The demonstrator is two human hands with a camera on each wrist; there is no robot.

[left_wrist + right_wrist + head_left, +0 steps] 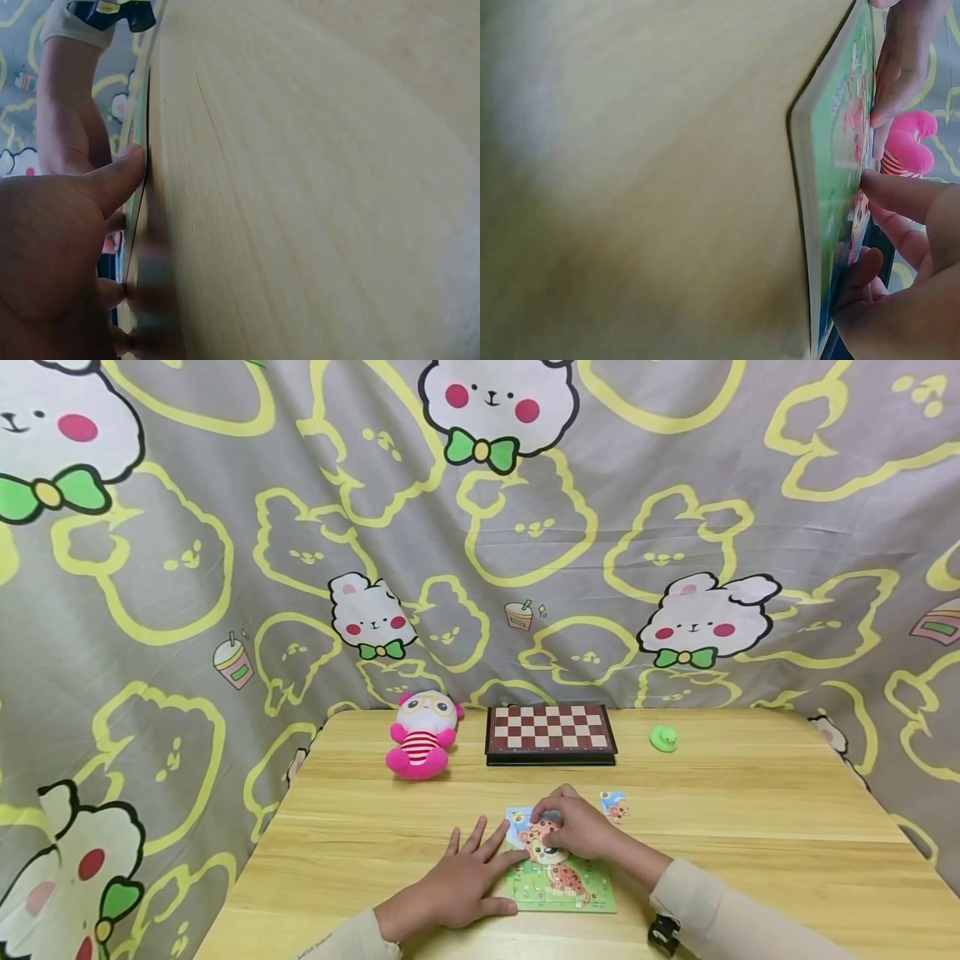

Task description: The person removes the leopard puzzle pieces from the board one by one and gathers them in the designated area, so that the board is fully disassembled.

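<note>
On the counter [337, 835], the left hand [467, 878] touches a puzzle [567, 883], fingers spread; the right hand [583, 828] bends its fingers onto it, grip unclear.

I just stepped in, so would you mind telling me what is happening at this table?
A person is working on a jigsaw puzzle showing a spotted cartoon animal. The spread left hand is at its left edge; the right hand has fingers and thumb on its upper part, though whether they pinch a piece is unclear. A loose puzzle part lies just beyond the right hand. Farther back are a plush toy, checkered board and green toy duck.
</note>
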